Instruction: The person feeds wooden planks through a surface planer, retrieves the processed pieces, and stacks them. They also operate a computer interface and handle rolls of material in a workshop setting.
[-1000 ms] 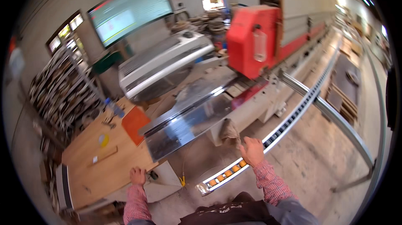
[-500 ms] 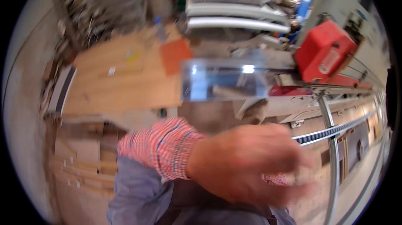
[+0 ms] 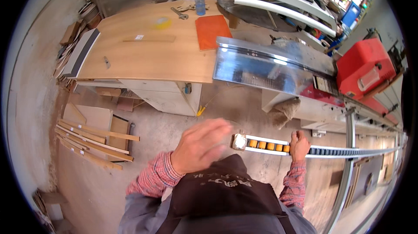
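My left hand (image 3: 201,146) is held out in front of my body with its fingers stretched and nothing in it. It hovers just left of the square end block (image 3: 239,141) of a long roller rail (image 3: 279,154). Several yellow rollers (image 3: 261,145) sit in the near end of that rail, and dark ones follow toward the right. Over the rail, just past the yellow rollers, my right hand (image 3: 299,146) has its fingers closed around it. Both arms wear red checked sleeves.
A wooden worktable (image 3: 143,66) ahead carries a wrench (image 3: 180,14), a blue-capped bottle (image 3: 200,3) and an orange sheet (image 3: 210,31). A shiny metal machine bed (image 3: 257,70) leads to a red machine housing (image 3: 365,68). Wood strips (image 3: 98,142) lie at left. A metal post (image 3: 349,147) supports the rail.
My left hand has swung left, away from over the rail, and its fingers are now stretched out. The rail's end and my right hand on it have come into sight as the view shifted.
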Demonstrator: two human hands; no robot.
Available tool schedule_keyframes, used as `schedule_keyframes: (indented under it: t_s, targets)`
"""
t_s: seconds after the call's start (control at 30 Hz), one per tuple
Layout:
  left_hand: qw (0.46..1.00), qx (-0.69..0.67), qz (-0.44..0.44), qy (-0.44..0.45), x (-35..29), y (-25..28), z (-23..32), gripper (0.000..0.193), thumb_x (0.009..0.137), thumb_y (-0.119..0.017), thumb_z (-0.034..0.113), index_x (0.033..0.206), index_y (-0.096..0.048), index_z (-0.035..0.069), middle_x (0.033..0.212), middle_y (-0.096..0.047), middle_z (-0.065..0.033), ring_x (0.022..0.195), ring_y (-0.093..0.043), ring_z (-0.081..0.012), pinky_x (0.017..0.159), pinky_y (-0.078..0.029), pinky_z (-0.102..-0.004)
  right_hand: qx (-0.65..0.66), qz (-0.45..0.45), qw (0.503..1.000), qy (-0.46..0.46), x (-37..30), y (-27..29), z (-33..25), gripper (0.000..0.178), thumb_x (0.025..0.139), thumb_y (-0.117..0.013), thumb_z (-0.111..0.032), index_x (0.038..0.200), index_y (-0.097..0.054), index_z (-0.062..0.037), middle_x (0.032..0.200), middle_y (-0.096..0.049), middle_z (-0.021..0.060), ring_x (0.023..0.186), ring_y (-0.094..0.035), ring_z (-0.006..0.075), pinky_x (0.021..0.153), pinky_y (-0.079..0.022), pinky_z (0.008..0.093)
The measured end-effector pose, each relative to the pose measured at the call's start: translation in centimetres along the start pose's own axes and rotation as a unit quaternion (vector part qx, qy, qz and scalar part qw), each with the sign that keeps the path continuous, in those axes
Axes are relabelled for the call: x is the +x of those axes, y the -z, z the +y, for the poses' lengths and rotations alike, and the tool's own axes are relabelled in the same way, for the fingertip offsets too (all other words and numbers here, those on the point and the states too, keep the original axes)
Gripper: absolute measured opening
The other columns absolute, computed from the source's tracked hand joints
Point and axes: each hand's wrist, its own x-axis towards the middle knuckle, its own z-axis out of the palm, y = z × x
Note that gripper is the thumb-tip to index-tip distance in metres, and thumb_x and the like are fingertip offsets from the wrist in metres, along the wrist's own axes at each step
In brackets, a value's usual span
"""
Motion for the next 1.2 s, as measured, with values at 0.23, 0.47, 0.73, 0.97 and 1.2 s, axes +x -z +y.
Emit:
schedule_keyframes:
  t_s: [0.23, 0.47, 0.73, 0.97, 1.2]
  targets:
    - [0.908, 0.107, -0.113, 0.389, -12.8, -7.1, -0.8, 0.032, 0.086, -0.064, 0.013, 0.115, -0.061, 0.001, 0.108, -0.062, -0.0196, 0.098, -0.062, -0.0387, 0.080, -0.052, -0.0431, 0.072, -0.025, 0.997, 0.030, 0.4, 0.2, 0.0, 0.030, 0.086, -0.064, -0.034, 0.099, -0.067, -0.0074, 0.085, -0.071, 0.0145, 0.080, -0.068, 0.0356, 0.076, -0.050, 0.0479]
    - [0.975, 0.121, -0.022, 0.184, -3.0, -8.7, -7.6, 0.035, 0.085, -0.062, 0.007, 0.119, -0.058, -0.003, 0.115, -0.059, -0.0229, 0.109, -0.056, -0.0412, 0.096, -0.045, -0.0437, 0.112, -0.007, 0.994, 0.000, -0.1, 1.5, -0.7, 0.027, 0.084, -0.067, -0.032, 0.089, -0.064, -0.0052, 0.079, -0.068, 0.0160, 0.078, -0.066, 0.0368, 0.074, -0.049, 0.0492]
    - [0.972, 0.219, -0.081, 0.005, 14.7, -11.2, -22.4, 0.045, 0.091, -0.058, 0.013, 0.130, -0.049, -0.007, 0.131, -0.049, -0.0279, 0.123, -0.046, -0.0438, 0.106, -0.036, -0.0498, 0.185, 0.006, 0.983, -0.006, -0.4, 2.0, -0.8, 0.028, 0.089, -0.061, -0.032, 0.086, -0.059, -0.0047, 0.077, -0.065, 0.0167, 0.079, -0.065, 0.0372, 0.073, -0.048, 0.0484]
    - [0.926, 0.372, -0.058, -0.014, 25.7, -18.1, -28.9, 0.042, 0.101, -0.044, 0.029, 0.128, -0.052, -0.002, 0.132, -0.051, -0.0239, 0.120, -0.048, -0.0407, 0.098, -0.039, -0.0502, 0.200, 0.046, 0.979, -0.010, -0.3, 1.9, -0.9, 0.026, 0.089, -0.061, -0.029, 0.084, -0.059, -0.0038, 0.071, -0.064, 0.0178, 0.071, -0.064, 0.0395, 0.068, -0.051, 0.0498]
    - [0.890, 0.452, -0.050, 0.041, 25.7, -20.5, -32.1, 0.046, 0.104, -0.034, 0.035, 0.128, -0.055, 0.001, 0.123, -0.058, -0.0178, 0.115, -0.051, -0.0362, 0.098, -0.038, -0.0473, 0.170, 0.003, 0.985, 0.003, 0.0, 1.9, -0.9, 0.032, 0.090, -0.058, -0.034, 0.085, -0.058, -0.0029, 0.078, -0.064, 0.0157, 0.080, -0.064, 0.0367, 0.071, -0.051, 0.0487]
